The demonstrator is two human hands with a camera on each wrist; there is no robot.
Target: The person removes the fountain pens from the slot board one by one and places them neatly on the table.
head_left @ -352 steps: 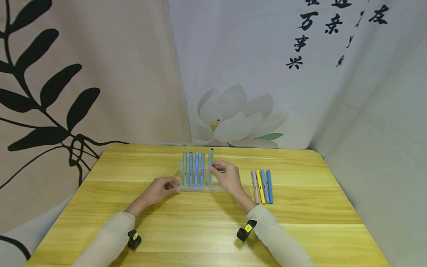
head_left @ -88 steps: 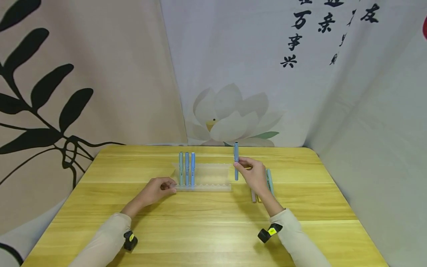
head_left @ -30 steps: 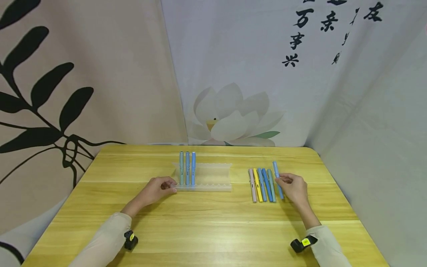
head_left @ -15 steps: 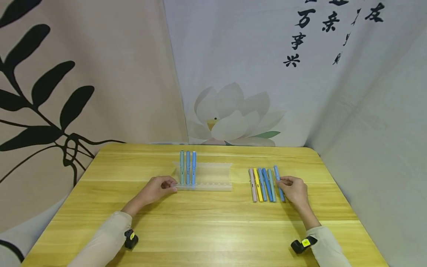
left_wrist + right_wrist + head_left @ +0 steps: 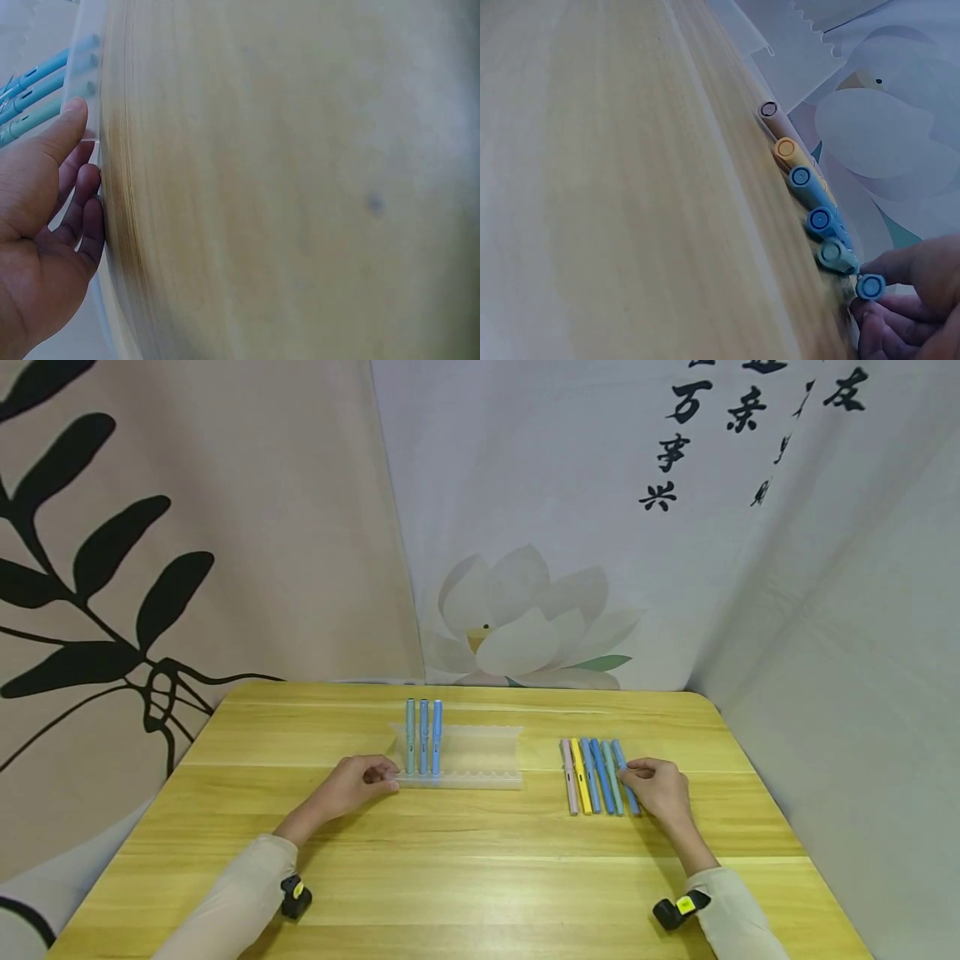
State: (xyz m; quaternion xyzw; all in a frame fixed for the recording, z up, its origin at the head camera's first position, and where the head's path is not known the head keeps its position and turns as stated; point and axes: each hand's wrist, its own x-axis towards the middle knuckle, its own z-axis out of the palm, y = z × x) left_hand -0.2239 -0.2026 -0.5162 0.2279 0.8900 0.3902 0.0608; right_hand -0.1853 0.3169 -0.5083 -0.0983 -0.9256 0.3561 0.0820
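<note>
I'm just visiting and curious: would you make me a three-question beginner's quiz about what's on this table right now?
1. How many pens stand in the clear rack?
2. True or false: the right hand is lifting a pen high above the table.
3. Which pen lies at the left end of the row beside the right hand? A) pink B) yellow C) blue

Key
1. Three pens, at the rack's left end.
2. False: the right hand pinches the blue pen, which lies at the right end of the row.
3. A, the pink pen.
</note>
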